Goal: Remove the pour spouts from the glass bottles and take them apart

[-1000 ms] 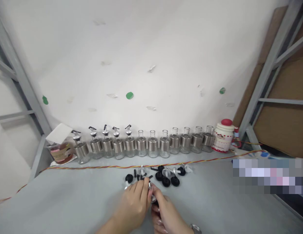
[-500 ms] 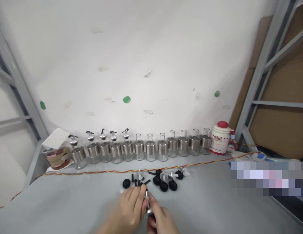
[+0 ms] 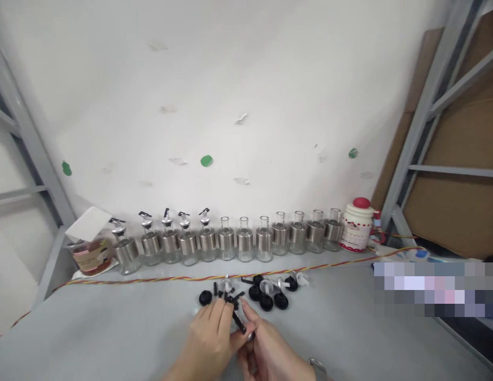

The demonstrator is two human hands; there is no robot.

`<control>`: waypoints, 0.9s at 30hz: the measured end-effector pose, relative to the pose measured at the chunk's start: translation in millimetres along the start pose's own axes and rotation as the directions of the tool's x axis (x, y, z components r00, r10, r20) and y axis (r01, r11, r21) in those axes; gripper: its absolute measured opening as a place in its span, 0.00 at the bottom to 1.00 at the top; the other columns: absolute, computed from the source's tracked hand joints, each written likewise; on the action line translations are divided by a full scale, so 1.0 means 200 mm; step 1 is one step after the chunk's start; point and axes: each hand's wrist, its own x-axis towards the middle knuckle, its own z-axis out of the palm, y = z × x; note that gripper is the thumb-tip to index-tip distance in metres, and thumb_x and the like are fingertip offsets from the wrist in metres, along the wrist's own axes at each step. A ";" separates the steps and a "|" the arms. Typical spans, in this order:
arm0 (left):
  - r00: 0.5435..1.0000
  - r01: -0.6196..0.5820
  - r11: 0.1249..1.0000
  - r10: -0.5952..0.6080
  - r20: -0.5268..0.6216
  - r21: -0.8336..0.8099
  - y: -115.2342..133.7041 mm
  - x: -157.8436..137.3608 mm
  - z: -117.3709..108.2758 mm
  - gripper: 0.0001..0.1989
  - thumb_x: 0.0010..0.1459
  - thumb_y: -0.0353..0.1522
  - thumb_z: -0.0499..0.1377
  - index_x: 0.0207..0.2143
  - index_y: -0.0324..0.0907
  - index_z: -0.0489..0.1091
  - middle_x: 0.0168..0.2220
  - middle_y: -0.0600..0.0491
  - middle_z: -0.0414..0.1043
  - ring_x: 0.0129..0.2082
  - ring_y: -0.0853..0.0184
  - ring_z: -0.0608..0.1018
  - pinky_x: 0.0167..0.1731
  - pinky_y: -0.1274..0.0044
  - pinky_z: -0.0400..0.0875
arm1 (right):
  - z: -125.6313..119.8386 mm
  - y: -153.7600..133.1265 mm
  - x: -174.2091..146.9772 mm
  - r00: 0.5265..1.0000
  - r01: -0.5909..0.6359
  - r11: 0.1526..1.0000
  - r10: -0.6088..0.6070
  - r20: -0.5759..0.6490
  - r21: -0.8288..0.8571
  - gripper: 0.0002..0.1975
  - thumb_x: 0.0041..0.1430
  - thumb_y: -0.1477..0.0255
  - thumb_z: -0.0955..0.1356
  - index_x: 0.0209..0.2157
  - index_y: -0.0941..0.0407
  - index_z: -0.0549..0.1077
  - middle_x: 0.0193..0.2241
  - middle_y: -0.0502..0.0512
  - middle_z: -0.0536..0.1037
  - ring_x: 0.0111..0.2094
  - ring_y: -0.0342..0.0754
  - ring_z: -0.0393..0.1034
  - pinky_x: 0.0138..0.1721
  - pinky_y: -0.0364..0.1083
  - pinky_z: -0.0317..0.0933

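Note:
A bottle pourer is held between both hands at the bottom middle; its black lever shows, while most of its silver body is covered by fingers. My right hand wraps round that body from the right. From the left, my left hand closes on the pourer with its thumb stretched across below the lever. Just beyond the fingertips lie small black levers, a black stopper and a clear plastic piece. Several more black stoppers and clear pieces are scattered to the right.
Along the wall stands a row of glass bottles with steel bands; those on the left carry pourers. A twisted red-yellow cord crosses the table before them. A red-lidded jar is at right, a labelled tub at left.
The black lever now shows on the pourer, where the silver spout was seen before. My left thumb has moved across it, and my right hand has turned, with more of its wrist in view.

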 end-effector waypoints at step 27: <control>0.631 0.773 0.506 -0.675 0.383 -0.382 -0.24 0.00 0.07 0.21 0.54 0.45 0.48 0.26 0.38 0.69 0.18 0.55 0.67 0.19 0.68 0.72 0.20 0.78 0.67 | -0.10 -0.08 -0.05 0.866 0.459 0.870 -0.484 -0.129 -0.180 0.20 0.47 0.52 0.62 0.23 0.57 0.64 0.05 0.36 0.50 0.08 0.34 0.39 0.13 0.37 0.48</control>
